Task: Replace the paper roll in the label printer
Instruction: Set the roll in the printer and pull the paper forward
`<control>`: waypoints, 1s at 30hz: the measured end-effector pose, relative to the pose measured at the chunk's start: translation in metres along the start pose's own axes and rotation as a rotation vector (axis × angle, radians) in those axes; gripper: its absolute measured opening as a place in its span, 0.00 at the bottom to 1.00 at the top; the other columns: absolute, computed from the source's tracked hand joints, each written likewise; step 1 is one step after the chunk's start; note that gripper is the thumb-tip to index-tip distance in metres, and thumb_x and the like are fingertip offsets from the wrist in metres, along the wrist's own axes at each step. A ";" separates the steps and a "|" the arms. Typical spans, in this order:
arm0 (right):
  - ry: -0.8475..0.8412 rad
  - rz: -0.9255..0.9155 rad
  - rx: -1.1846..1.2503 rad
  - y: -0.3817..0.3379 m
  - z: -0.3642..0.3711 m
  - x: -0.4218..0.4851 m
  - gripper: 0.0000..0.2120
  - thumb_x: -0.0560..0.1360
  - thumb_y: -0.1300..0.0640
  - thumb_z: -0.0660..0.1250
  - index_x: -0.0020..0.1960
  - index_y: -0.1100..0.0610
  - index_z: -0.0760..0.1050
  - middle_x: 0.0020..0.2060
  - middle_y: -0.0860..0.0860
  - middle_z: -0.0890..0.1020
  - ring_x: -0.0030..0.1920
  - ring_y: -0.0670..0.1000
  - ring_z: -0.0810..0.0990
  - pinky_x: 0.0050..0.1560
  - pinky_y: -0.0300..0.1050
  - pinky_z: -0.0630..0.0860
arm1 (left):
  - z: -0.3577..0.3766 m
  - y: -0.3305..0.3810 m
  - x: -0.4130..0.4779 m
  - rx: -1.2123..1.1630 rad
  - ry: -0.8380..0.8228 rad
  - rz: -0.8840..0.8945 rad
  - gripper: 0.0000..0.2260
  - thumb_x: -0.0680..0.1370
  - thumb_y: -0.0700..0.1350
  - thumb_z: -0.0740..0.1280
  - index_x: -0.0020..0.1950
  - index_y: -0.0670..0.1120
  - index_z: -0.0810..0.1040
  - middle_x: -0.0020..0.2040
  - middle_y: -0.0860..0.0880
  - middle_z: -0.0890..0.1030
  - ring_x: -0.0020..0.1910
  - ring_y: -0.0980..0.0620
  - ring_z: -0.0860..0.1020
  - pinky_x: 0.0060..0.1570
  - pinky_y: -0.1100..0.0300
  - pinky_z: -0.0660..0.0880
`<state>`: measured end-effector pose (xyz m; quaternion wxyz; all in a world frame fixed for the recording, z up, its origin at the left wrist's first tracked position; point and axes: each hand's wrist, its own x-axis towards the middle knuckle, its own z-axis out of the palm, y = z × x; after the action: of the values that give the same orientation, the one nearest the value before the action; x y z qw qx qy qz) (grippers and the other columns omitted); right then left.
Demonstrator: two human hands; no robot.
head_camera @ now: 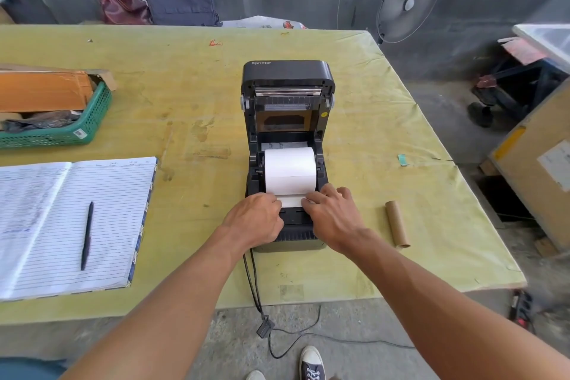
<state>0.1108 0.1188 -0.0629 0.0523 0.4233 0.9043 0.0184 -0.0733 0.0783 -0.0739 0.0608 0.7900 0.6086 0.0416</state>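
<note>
A black label printer [287, 77] stands in the middle of the yellow-green table with its lid swung up and back. A full white paper roll [290, 170] sits in the open bay. Its loose end [291, 201] lies forward over the front of the printer. My left hand [256, 219] pinches the left edge of that loose end, and my right hand [331, 214] holds its right edge. An empty brown cardboard core [397, 224] lies on the table to the right of the printer.
An open lined notebook [71, 225] with a black pen [87, 234] lies at the left. A green basket [61, 129] with an orange packet stands at the far left. The printer cable [256, 293] hangs over the near table edge. A fan [408, 0] stands behind the table.
</note>
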 end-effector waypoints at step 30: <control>0.006 0.125 0.112 -0.007 0.000 -0.005 0.15 0.76 0.61 0.62 0.61 0.53 0.75 0.56 0.54 0.67 0.56 0.57 0.65 0.55 0.56 0.68 | -0.001 0.016 -0.025 0.006 -0.055 -0.059 0.27 0.75 0.48 0.49 0.69 0.44 0.75 0.69 0.50 0.75 0.74 0.52 0.65 0.75 0.45 0.55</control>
<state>0.1085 0.1105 -0.0633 0.0247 0.4812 0.8758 -0.0276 -0.0645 0.0503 -0.0703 0.0765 0.7726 0.6300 0.0162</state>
